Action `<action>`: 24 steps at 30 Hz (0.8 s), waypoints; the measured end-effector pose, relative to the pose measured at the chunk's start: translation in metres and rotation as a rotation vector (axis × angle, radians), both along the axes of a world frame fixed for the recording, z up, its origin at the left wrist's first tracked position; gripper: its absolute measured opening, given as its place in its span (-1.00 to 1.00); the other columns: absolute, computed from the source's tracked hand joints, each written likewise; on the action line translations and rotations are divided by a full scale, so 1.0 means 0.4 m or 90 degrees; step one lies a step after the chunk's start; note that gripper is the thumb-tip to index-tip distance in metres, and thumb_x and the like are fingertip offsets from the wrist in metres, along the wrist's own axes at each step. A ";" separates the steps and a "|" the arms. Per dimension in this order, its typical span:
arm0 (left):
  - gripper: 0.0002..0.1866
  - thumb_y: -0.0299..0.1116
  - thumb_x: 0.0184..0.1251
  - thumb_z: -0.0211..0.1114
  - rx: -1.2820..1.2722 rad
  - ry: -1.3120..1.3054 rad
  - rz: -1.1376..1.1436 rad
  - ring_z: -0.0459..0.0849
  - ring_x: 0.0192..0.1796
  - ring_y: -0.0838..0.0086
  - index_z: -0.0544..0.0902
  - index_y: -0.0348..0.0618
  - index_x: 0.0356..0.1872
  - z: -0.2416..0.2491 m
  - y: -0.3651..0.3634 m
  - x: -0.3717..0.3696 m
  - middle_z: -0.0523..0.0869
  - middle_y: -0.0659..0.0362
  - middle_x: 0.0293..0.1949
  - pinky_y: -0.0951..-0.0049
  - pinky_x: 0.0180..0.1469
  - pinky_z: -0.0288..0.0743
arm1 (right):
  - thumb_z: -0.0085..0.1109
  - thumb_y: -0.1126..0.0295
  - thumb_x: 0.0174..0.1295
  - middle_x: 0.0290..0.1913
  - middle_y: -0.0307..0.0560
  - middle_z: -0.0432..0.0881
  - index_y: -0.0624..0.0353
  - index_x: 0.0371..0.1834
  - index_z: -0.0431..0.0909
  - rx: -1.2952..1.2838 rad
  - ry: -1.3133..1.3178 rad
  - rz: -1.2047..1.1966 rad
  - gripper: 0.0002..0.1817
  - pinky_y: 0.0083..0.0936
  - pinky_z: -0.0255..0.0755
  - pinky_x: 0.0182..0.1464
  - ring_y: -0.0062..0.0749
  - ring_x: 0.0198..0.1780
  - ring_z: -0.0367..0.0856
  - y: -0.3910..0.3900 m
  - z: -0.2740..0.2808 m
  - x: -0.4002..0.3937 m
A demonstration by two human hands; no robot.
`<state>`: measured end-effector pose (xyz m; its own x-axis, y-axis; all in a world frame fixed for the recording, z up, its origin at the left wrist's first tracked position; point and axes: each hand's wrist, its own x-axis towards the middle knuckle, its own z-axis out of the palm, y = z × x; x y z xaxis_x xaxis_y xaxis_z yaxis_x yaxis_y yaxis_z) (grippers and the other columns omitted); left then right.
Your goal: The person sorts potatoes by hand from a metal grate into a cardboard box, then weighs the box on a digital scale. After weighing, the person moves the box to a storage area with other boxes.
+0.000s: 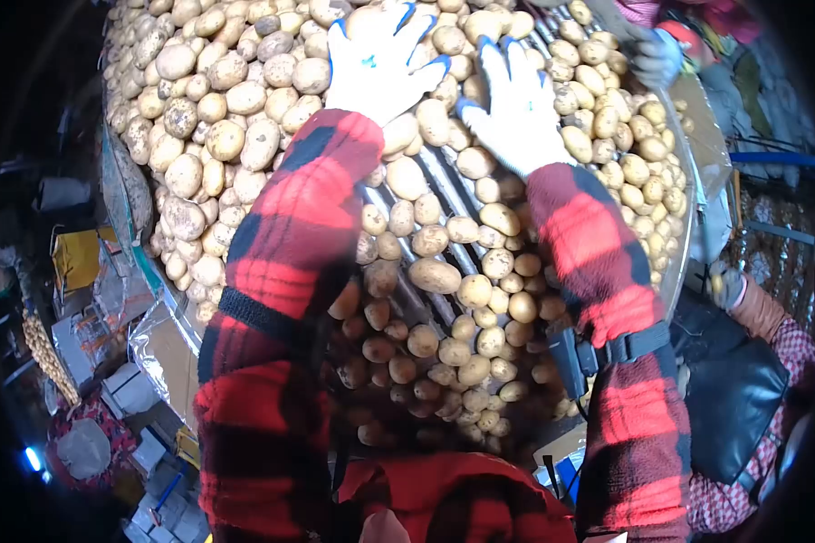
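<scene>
My left hand (pixel 376 68), in a white glove with blue edging, lies palm down with its fingers spread over the potatoes (pixel 435 276) at the top of the view. To its right, my right hand (pixel 521 113) wears a matching glove and also rests on potatoes with fingers apart. Neither hand is closed around a potato; what lies under the palms is hidden. Metal bars (pixel 444 181) show between the potatoes below my hands. Large potatoes are heaped left of my left hand, while smaller ones lie right of my right hand.
At the upper right is another person's gloved hand (pixel 656 59); a second gloved hand (pixel 724 285) shows lower down, beside a black padded object (pixel 733 389). Cardboard (pixel 167 353) lines the left edge. A yellow container (pixel 77 258) and a person (pixel 81 452) are at the left.
</scene>
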<state>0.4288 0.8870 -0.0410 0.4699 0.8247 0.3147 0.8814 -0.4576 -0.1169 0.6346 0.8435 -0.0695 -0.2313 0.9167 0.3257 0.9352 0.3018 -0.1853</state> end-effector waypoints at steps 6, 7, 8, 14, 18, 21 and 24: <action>-0.26 0.19 0.37 0.26 -0.114 -0.263 0.000 0.25 0.60 0.19 0.36 0.32 0.55 -0.046 -0.068 -0.030 0.37 0.13 0.55 -0.39 0.56 -0.18 | 0.23 0.18 0.28 0.52 0.16 0.33 0.00 0.47 0.45 0.017 0.046 -0.050 -0.35 0.18 -0.08 0.60 0.20 0.51 0.26 -0.295 0.097 0.040; -0.28 0.18 0.37 0.26 -0.138 -0.268 0.011 0.23 0.61 0.16 0.39 0.32 0.53 -0.034 -0.083 -0.028 0.41 0.13 0.52 -0.35 0.56 -0.13 | 0.24 0.20 0.26 0.48 0.16 0.36 0.01 0.45 0.46 -0.005 0.064 -0.070 -0.36 0.24 -0.12 0.60 0.26 0.52 0.22 -0.356 0.092 0.043; -0.30 0.15 0.36 0.28 -0.113 -0.265 0.020 0.23 0.61 0.14 0.43 0.30 0.51 -0.042 -0.097 -0.031 0.43 0.11 0.51 -0.32 0.56 -0.09 | 0.26 0.20 0.22 0.46 0.17 0.37 0.01 0.43 0.49 -0.056 0.010 -0.065 -0.36 0.31 -0.16 0.59 0.36 0.54 0.16 -0.420 0.084 0.046; -0.44 -0.09 0.31 0.32 0.002 -0.334 -0.003 0.32 0.53 0.04 0.58 0.17 0.35 -0.038 -0.359 0.048 0.48 0.07 0.45 -0.22 0.56 -0.01 | 0.27 -0.02 0.20 0.56 0.16 0.25 0.05 0.47 0.40 -0.273 0.023 -0.087 -0.23 0.48 -0.24 0.55 0.42 0.58 0.07 -0.676 0.074 -0.083; -0.53 -0.08 0.27 0.33 -0.210 -0.194 -0.111 0.33 0.53 0.05 0.66 0.10 0.21 -0.029 -0.569 0.086 0.50 0.06 0.41 -0.35 0.56 -0.08 | 0.30 -0.04 0.14 0.41 0.15 0.39 0.10 0.33 0.49 -0.365 0.028 0.019 -0.29 0.43 -0.13 0.54 0.33 0.49 0.22 -0.788 0.046 -0.203; -0.59 -0.10 0.28 0.32 -0.229 -0.137 -0.100 0.34 0.53 0.07 0.70 0.07 0.14 -0.020 -0.641 0.048 0.51 0.05 0.40 -0.42 0.53 -0.09 | 0.31 0.12 0.14 0.35 0.05 0.45 0.05 0.27 0.54 -0.381 0.097 0.110 -0.41 0.40 -0.05 0.52 0.20 0.45 0.30 -0.826 0.080 -0.190; -0.55 -0.15 0.28 0.34 -0.224 -0.151 -0.052 0.39 0.50 0.08 0.68 0.06 0.20 -0.005 -0.711 0.016 0.56 0.03 0.35 -0.38 0.54 -0.05 | 0.31 0.33 0.05 0.25 -0.11 0.55 -0.01 0.15 0.61 -0.246 0.233 0.152 -0.50 0.31 0.10 0.48 -0.09 0.39 0.40 -0.844 0.087 -0.117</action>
